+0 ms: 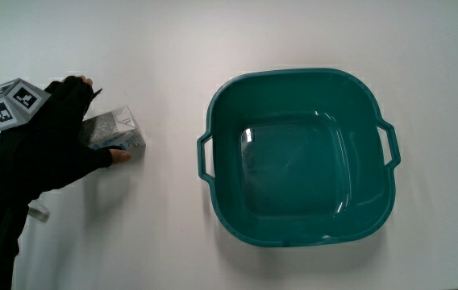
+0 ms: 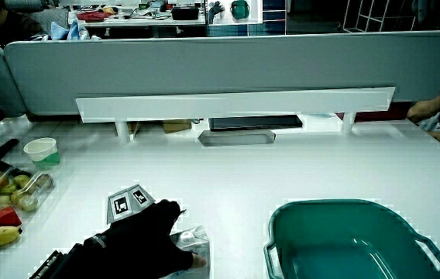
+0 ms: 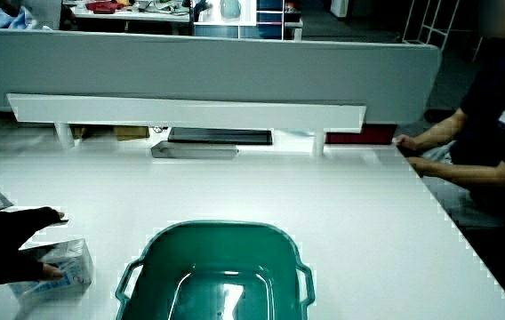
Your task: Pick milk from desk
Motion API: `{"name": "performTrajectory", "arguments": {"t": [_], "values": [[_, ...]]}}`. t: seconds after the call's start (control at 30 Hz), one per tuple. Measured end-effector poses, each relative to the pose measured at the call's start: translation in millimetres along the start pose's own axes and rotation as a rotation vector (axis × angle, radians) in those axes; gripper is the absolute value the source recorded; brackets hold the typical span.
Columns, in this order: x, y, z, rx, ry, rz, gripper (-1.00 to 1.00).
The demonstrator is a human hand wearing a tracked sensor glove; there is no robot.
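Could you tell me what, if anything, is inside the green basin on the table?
The green basin holds nothing: its glossy floor shows bare in the main view and in both side views. The milk carton lies outside it on the table, under the hand, whose palm covers part of the carton.

White table [image 1: 172, 242]; milk carton [image 1: 120, 133]; teal basin [image 1: 213, 113]

Hands [image 1: 56, 137] clasped, fingers curled

A big green tub [image 1: 297, 229] on the white table [image 1: 164, 242], a small cup [image 2: 42, 151], fruit [image 2: 7, 194] at the table's edge
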State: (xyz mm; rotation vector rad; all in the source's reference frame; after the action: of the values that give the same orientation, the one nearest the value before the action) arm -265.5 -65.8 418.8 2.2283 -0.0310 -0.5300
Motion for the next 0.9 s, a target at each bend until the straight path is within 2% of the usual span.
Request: {"name": "performTrajectory", "arguments": {"t": [0.2,0.37,0.7,0.9], "values": [[-4.4,5.4,-3.0,-0.015,-0.013,0.000,0.00],[-4.9,6.2,-2.4,0.004,-0.020,-0.016,0.00],[-3.0,2.9,3.0,0.067,-0.002,-0.056,0.28],[-2.0,2.1,3.9,0.077,-0.005,-0.059,0.44]]}}
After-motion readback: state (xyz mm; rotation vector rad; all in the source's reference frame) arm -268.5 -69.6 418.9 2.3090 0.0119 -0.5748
